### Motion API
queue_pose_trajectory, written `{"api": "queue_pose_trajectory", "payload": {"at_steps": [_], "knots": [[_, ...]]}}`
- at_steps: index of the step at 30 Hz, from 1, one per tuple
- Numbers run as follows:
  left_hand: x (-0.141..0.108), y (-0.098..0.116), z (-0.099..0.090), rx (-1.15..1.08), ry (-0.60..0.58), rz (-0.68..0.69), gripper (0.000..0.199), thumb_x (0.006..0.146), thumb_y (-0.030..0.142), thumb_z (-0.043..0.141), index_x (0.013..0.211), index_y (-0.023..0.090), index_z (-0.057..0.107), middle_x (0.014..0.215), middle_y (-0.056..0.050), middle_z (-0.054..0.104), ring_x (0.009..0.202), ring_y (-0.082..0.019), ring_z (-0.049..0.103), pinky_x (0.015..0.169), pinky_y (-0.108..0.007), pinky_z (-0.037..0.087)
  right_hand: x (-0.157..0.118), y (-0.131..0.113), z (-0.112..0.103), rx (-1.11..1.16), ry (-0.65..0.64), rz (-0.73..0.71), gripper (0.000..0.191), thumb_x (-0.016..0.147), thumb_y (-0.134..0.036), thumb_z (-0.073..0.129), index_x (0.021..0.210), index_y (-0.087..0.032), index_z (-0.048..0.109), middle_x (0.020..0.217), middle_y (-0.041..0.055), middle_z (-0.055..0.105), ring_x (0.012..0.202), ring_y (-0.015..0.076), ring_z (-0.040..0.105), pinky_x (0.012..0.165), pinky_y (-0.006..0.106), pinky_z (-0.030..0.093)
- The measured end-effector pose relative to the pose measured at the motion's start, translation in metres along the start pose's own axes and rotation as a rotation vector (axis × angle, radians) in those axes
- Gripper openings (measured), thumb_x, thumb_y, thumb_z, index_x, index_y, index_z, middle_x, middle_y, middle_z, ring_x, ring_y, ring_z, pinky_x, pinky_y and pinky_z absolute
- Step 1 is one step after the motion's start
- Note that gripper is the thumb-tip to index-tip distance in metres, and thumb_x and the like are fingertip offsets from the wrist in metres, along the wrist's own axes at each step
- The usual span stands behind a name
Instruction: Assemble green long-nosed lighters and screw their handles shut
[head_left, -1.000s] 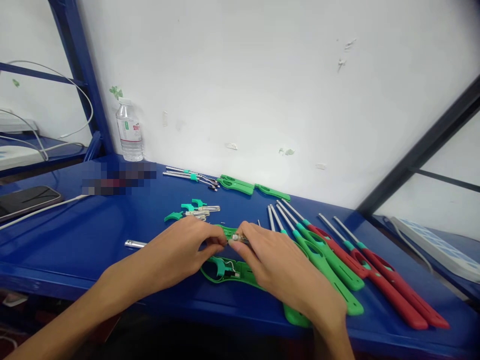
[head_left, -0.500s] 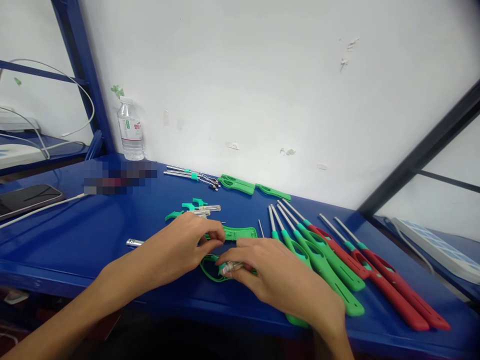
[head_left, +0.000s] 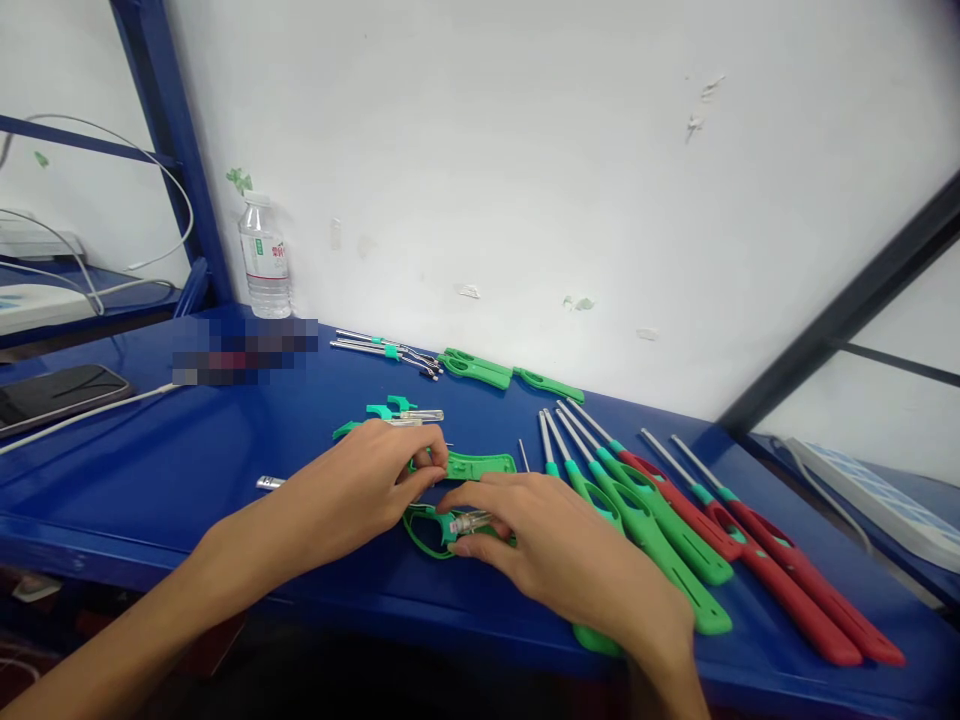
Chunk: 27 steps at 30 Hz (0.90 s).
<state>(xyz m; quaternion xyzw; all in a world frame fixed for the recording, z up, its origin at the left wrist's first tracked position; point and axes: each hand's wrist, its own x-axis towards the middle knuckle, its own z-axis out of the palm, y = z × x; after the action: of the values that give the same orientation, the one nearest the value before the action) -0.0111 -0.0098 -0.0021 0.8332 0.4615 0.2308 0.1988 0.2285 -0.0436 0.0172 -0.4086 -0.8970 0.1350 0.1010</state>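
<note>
My right hand [head_left: 551, 540] closes its thumb and fingers around a clear fuel tank [head_left: 471, 522]. A teal trigger [head_left: 448, 527] sits at the tank's left end, over the looped end of a green handle half [head_left: 420, 540] lying low on the table. My left hand [head_left: 394, 470] is pinched just above that loop; whatever its fingertips hold is too small to tell. Behind both hands lies another green handle half [head_left: 480, 466], inner side up, partly covered by the left hand. Several clear tanks with teal triggers [head_left: 380, 411] rest beyond my left hand.
Several assembled lighters with green [head_left: 667, 560] and red [head_left: 810, 590] handles lie at the right. Metal lighter tubes [head_left: 367, 347] and green handle shells [head_left: 476, 368] lie near the wall. A water bottle [head_left: 265, 260], a phone [head_left: 64, 398] and a white cable occupy the left.
My right fingers have shifted slightly and opened up more view of the clear tank and teal trigger. The left fingertips have curled in a little. The camera view has moved slightly.
</note>
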Motion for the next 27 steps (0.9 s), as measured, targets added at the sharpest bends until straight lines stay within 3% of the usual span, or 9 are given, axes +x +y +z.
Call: {"api": "queue_pose_trajectory", "payload": {"at_steps": [7,10,13,18,27], "knots": [[0.000,-0.001,0.001,-0.002,-0.012,0.026,0.018,0.108,0.030,0.058,0.096,0.027,0.071,0.084,0.003,0.076,0.072,-0.018,0.065,0.067,-0.029,0.039,-0.003,0.000,-0.001,0.011,0.045,0.007,0.015,0.112,-0.039,0.074,0.123,-0.029,0.075,0.119,-0.0016,0.083,0.100,0.0243,0.077,0.085,0.036,0.049],[0.000,0.000,0.003,0.008,-0.011,0.059,0.018,0.107,0.026,0.059,0.100,0.028,0.075,0.088,0.002,0.078,0.080,-0.019,0.069,0.071,-0.030,0.041,-0.006,0.003,-0.003,0.030,0.093,0.056,0.017,0.117,-0.042,0.063,0.124,-0.027,0.069,0.123,0.0006,0.081,0.105,0.0257,0.076,0.089,0.038,0.050],[0.000,0.001,0.006,0.022,-0.018,0.097,0.021,0.108,0.023,0.059,0.104,0.028,0.079,0.089,0.002,0.080,0.081,-0.019,0.071,0.073,-0.031,0.042,-0.008,0.009,-0.005,0.033,0.126,0.087,0.018,0.123,-0.033,0.049,0.120,-0.027,0.065,0.119,0.0010,0.079,0.104,0.0241,0.074,0.086,0.038,0.049],[0.001,0.000,0.011,0.041,0.034,0.185,0.024,0.110,0.023,0.059,0.107,0.025,0.083,0.103,-0.001,0.085,0.092,-0.021,0.074,0.080,-0.033,0.047,-0.009,0.015,-0.006,-0.033,0.148,0.072,0.023,0.122,-0.032,0.049,0.122,-0.026,0.072,0.113,0.0021,0.079,0.101,0.0242,0.074,0.085,0.038,0.049],[0.001,0.002,0.013,0.054,0.058,0.253,0.024,0.110,0.017,0.060,0.114,0.025,0.083,0.106,0.000,0.086,0.096,-0.021,0.077,0.083,-0.032,0.050,-0.005,0.011,-0.008,-0.051,0.140,0.059,0.025,0.119,-0.032,0.056,0.125,-0.028,0.080,0.124,0.0032,0.085,0.112,0.0274,0.079,0.090,0.039,0.053]]}}
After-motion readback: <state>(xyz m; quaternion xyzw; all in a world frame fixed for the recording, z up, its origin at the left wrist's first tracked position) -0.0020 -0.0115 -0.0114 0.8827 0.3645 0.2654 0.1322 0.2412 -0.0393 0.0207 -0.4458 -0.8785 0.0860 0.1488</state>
